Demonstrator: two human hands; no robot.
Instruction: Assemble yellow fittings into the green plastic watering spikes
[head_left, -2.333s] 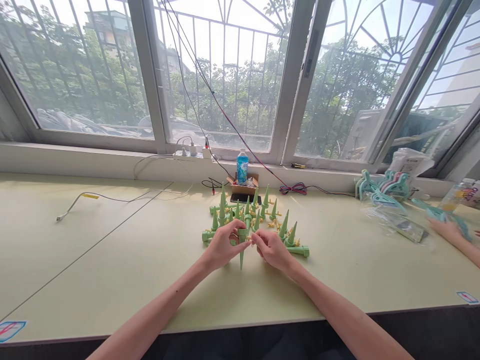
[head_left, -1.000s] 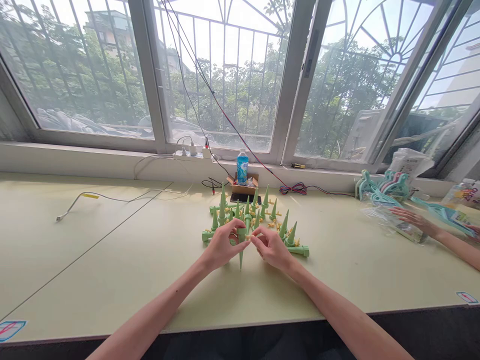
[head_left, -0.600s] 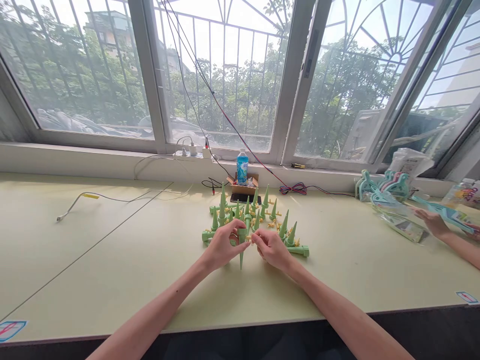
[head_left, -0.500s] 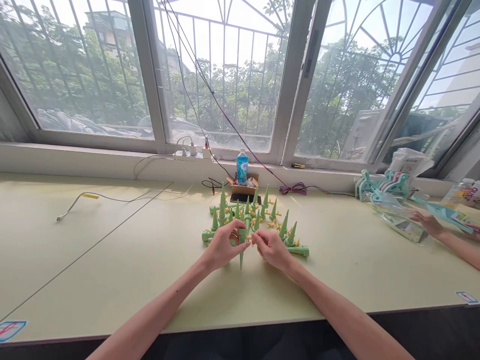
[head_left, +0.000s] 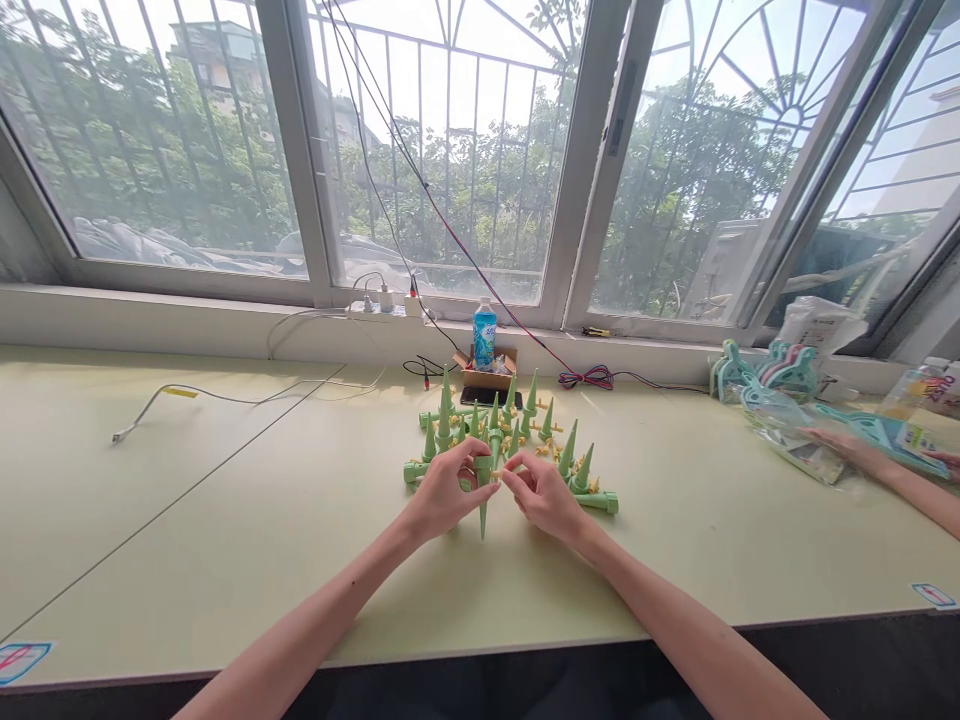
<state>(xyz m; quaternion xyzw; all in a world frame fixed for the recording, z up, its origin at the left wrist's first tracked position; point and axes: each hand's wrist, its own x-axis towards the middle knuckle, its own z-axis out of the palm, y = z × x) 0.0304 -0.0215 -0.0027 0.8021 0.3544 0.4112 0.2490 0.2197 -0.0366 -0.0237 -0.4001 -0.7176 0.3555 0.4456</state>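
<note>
My left hand [head_left: 442, 495] is closed around a green plant watering spike [head_left: 483, 518], whose pointed tip faces down toward the table. From the spike's side a small yellow valve [head_left: 496, 475] sticks out to the right. The thumb and forefinger of my right hand [head_left: 546, 495] pinch at this valve; its outer end is partly covered by the fingertips. Behind both hands, several more green watering spikes [head_left: 568, 448] stand tip up, with yellow valves among them. A green tube-like piece [head_left: 598, 501] lies to the right of my right hand.
A blue-liquid bottle [head_left: 484, 338] stands in a small cardboard box [head_left: 489, 380], behind a dark phone [head_left: 480, 396]. Cables [head_left: 586, 377] run along the windowsill. At right, a co-worker's hand [head_left: 855, 450] touches teal hangers [head_left: 862, 425] and plastic-wrapped items. A white cable [head_left: 154, 400] lies at left.
My right fingers have shifted slightly at the yellow valve, while my left hand keeps its hold on the spike. The co-worker's hand and a teal hanger have moved left.
</note>
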